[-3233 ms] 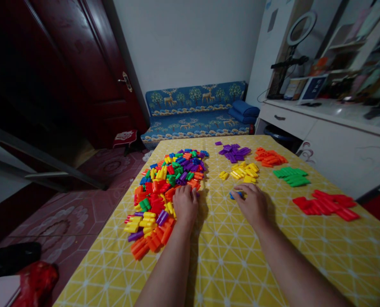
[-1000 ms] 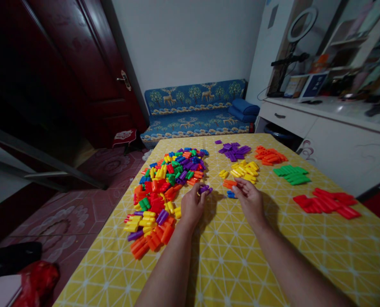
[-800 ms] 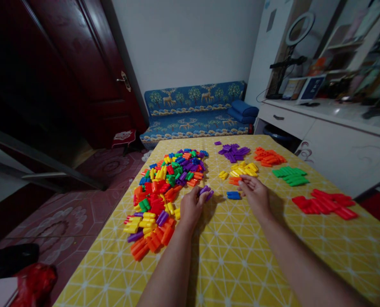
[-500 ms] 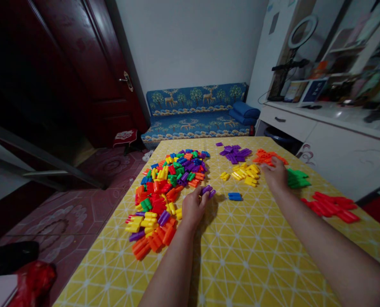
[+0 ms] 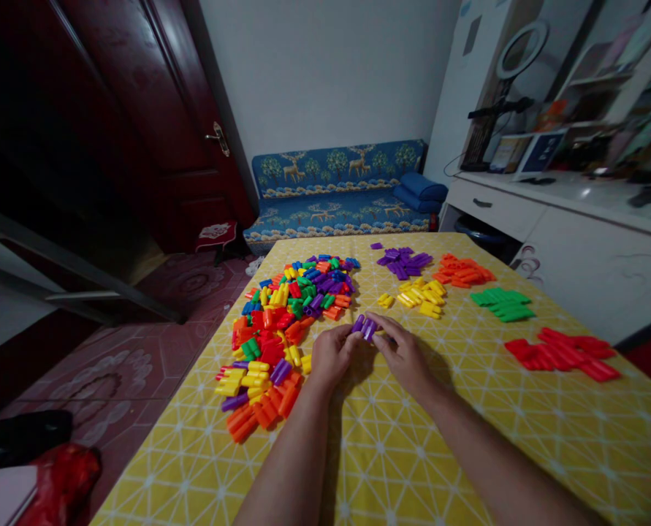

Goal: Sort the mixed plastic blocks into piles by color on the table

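Observation:
Between my two hands, just above the middle of the table, is a purple plastic building block (image 5: 365,328) with rounded tubes side by side. My left hand (image 5: 332,356) pinches it from the left. From the right, my right hand (image 5: 405,356) closes thumb and fingers on it too. Left of my hands spreads a mixed heap of coloured blocks (image 5: 300,301). Beyond and to the right lie sorted piles: purple blocks (image 5: 403,263), yellow blocks (image 5: 424,294), orange blocks (image 5: 464,271), green blocks (image 5: 503,304) and red blocks (image 5: 571,353).
A yellow cloth with white lines (image 5: 380,446) covers the table. Past its far edge stands a blue patterned sofa (image 5: 325,212). A white dresser (image 5: 593,256) is on the right, and a small stool (image 5: 217,234) stands by the dark red door (image 5: 188,168).
My right hand has come back from the orange pile to the purple block in my left hand. The blue block that lay beside them is out of sight where my right hand now is.

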Tool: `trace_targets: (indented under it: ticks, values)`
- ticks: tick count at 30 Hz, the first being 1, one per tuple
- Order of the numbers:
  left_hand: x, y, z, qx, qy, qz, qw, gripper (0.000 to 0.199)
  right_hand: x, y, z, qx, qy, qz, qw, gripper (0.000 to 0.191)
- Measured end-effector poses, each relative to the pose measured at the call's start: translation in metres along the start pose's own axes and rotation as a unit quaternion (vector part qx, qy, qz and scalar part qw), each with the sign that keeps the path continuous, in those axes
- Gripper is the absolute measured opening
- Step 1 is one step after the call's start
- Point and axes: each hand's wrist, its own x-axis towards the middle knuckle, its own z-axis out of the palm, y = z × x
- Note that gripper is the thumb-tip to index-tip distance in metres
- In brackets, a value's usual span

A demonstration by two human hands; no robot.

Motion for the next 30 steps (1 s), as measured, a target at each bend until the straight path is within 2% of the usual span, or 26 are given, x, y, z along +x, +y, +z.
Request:
trace_targets:
  ticks: [4, 13, 15, 18, 20, 22, 24, 26, 27, 30]
  values:
    - [-0.001, 0.001, 0.000, -0.011, -0.022, 0.005, 1.000, 0.035, -0.003, -0.003, -0.001, 0.006, 0.001, 0.000, 1.000, 0.038]
    - [0.002, -0.002, 0.002, 0.048, 0.000, -0.003, 0.999, 0.038, -0.005, 0.003, 0.004, 0.121, 0.055, 0.117, 0.984, 0.039]
    - [0.003, -0.003, 0.003, 0.052, 0.002, -0.002, 0.999, 0.038, 0.008, 0.009, 0.001, 0.126, 0.042, 0.133, 0.982, 0.039]
    - [0.003, -0.004, 0.003, 0.047, 0.003, 0.002, 0.999, 0.036, 0.047, 0.028, -0.011, 0.091, 0.032, 0.158, 0.983, 0.036]
    - [0.003, -0.005, 0.003, 0.042, 0.005, 0.003, 0.999, 0.035, 0.078, 0.043, -0.020, 0.070, 0.067, 0.170, 0.981, 0.037]
    - [0.003, -0.005, 0.002, 0.036, 0.006, 0.005, 0.999, 0.036, 0.104, 0.054, -0.028, 0.064, 0.124, 0.173, 0.975, 0.048]
    - [0.003, -0.003, 0.000, 0.029, 0.004, 0.005, 1.000, 0.040, 0.115, 0.057, -0.030, 0.075, 0.173, 0.165, 0.968, 0.061]
    - [0.003, -0.002, -0.002, 0.014, 0.002, 0.004, 1.000, 0.044, 0.105, 0.052, -0.023, 0.095, 0.179, 0.146, 0.968, 0.066]
    - [0.002, -0.001, -0.002, 0.001, 0.004, 0.002, 1.000, 0.045, 0.093, 0.047, -0.018, 0.104, 0.162, 0.137, 0.972, 0.063]
    - [0.001, -0.002, -0.002, -0.048, 0.025, -0.003, 0.999, 0.044, 0.045, 0.023, 0.005, 0.100, 0.063, 0.125, 0.985, 0.044]
